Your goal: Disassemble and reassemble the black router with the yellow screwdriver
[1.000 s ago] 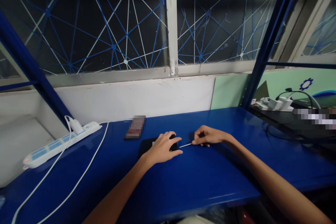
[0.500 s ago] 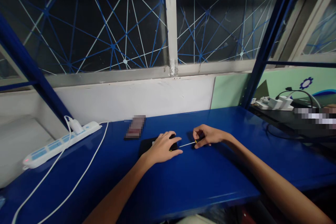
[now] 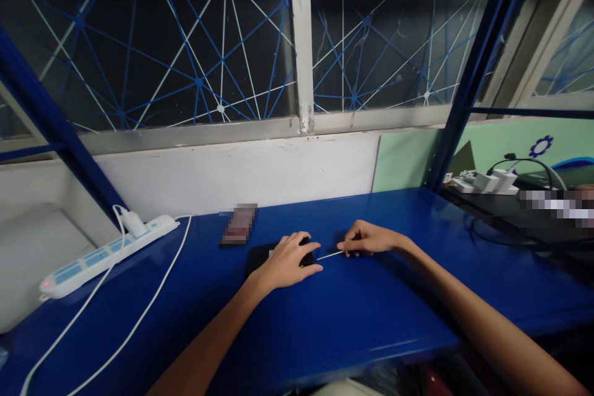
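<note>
Over a flat black object (image 3: 308, 257) on the blue table lies my left hand (image 3: 290, 263), gripping it from above. The thumb is at its near side and the fingers bend over the far side; much of the object is hidden, so its kind is unclear. My right hand (image 3: 364, 239) is closed on a screwdriver (image 3: 330, 255), its fingers hiding most of the handle. The thin metal shaft points left, almost level, with its tip at the black object's right side; whether it touches cannot be made out.
A phone-like slab (image 3: 239, 224), blurred out, lies behind my left hand. At the left is a white power strip (image 3: 106, 257) with a plug and a trailing white cable (image 3: 153, 300). Chargers (image 3: 496, 180) and cables sit at the far right. Blue posts (image 3: 464, 86) flank the table (image 3: 362, 322).
My right-hand fingers have shifted on the screwdriver, with the thumb and fingertips now farther left near the shaft. My left hand and the black object stay put.
</note>
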Demonstrator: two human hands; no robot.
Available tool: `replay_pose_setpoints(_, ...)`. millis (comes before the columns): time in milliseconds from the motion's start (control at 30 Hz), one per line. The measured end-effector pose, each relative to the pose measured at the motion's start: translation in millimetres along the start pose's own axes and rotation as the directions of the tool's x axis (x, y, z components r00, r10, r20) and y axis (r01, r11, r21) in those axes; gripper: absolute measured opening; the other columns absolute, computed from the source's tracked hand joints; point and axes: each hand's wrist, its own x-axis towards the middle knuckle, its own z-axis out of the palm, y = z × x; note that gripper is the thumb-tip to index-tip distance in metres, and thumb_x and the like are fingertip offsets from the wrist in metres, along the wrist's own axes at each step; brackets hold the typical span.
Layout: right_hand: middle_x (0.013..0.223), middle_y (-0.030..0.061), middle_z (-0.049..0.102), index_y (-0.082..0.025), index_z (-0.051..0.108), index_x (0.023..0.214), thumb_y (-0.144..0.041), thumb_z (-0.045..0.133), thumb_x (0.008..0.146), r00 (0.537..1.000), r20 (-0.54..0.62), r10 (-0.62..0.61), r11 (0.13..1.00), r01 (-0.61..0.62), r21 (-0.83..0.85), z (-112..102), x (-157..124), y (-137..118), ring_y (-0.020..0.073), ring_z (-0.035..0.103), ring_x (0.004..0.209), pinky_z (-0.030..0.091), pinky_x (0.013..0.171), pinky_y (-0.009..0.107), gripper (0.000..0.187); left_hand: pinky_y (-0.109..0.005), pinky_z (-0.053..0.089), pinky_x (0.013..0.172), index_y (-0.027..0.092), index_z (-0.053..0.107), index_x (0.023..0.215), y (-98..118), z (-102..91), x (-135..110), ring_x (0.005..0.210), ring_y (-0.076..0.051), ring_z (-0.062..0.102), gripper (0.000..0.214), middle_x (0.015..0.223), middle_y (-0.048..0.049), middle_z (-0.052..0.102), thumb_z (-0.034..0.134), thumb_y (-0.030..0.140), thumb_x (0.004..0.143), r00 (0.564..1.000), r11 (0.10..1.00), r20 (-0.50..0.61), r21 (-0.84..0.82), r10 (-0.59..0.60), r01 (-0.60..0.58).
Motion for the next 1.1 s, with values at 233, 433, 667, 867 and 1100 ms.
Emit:
replay_pose_setpoints(233,0.07,-0.0031,0.057,-0.016,0.062,0.102,-0.042,0.084,0.06,0.999,-0.029,-0.021,1.0,0.022,0.007,-1.7,0.1,-0.7,0.0071,0.048,0.049,0.034,0.041,0.018,0.054,-0.053,0.037,0.1,0.031,0.051,0.134,1.1,-0.3,0.5,0.126,-0.035,0.042,0.055,0.14,-0.0103,0.044,0.048,0.061,0.088,1.0,1.0,-0.004,0.019,0.014,-0.014)
replay_pose_setpoints(433,0.061,-0.004,0.056,-0.014,0.06,0.077,-0.04,0.082,0.061,0.999,-0.026,-0.034,0.995,0.036,0.093,-1.1,0.9,1.8,0.007,0.048,0.045,0.038,0.041,0.02,0.038,-0.053,0.036,0.102,0.031,0.051,0.134,1.6,-1.6,0.6,0.126,-0.035,0.043,0.054,0.14,-0.0101,0.045,0.048,0.06,0.088,1.0,1.0,-0.006,0.019,0.016,-0.016)
replay_pose_setpoints(667,0.058,0.0007,0.06,-0.011,0.068,0.072,-0.052,0.068,0.076,0.999,0.004,-0.032,0.998,0.032,0.056,-2.8,-0.5,3.7,0.007,0.047,0.043,0.037,0.043,0.021,0.042,-0.054,0.035,0.102,0.032,0.05,0.135,-0.8,1.0,-0.1,0.128,-0.036,0.041,0.054,0.141,-0.0092,0.043,0.048,0.06,0.088,1.0,1.0,0.0,0.002,0.007,-0.007)
replay_pose_setpoints(867,0.059,-0.0003,0.057,-0.012,0.069,0.073,-0.056,0.063,0.078,0.999,0.0,-0.037,0.999,0.037,-0.022,-1.9,-1.3,-0.4,0.0071,0.044,0.046,0.032,0.044,0.021,0.045,-0.052,0.034,0.103,0.032,0.049,0.135,-1.5,1.9,0.8,0.126,-0.035,0.042,0.054,0.141,-0.009,0.042,0.047,0.06,0.089,1.0,1.0,-0.004,0.013,0.013,-0.013)
replay_pose_setpoints(1100,0.061,-0.0033,0.056,-0.013,0.066,0.08,-0.043,0.082,0.06,0.998,-0.046,-0.045,0.999,0.045,0.008,-0.8,-0.6,-2.5,0.0073,0.046,0.048,0.035,0.045,0.02,0.039,-0.053,0.036,0.102,0.032,0.051,0.134,2.1,-1.4,1.0,0.125,-0.035,0.043,0.054,0.141,-0.009,0.044,0.048,0.061,0.088,1.0,1.0,0.002,0.01,0.008,-0.008)
